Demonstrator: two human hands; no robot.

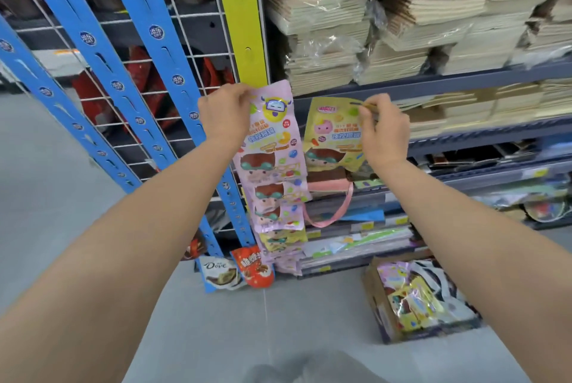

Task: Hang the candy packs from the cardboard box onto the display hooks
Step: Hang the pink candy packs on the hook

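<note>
My left hand [226,110] pinches the top edge of a pink candy pack [272,125], which heads a column of packs [278,200] hanging down the blue display strip [230,197]. Its long axis runs vertical, top edge up, print facing me. My right hand [382,130] pinches the upper right corner of a yellow candy pack [332,135], held just beside the pink one and also upright. The cardboard box [376,299] sits on the floor [278,320] near the foot of the shelf [433,85], with more packs inside.
</note>
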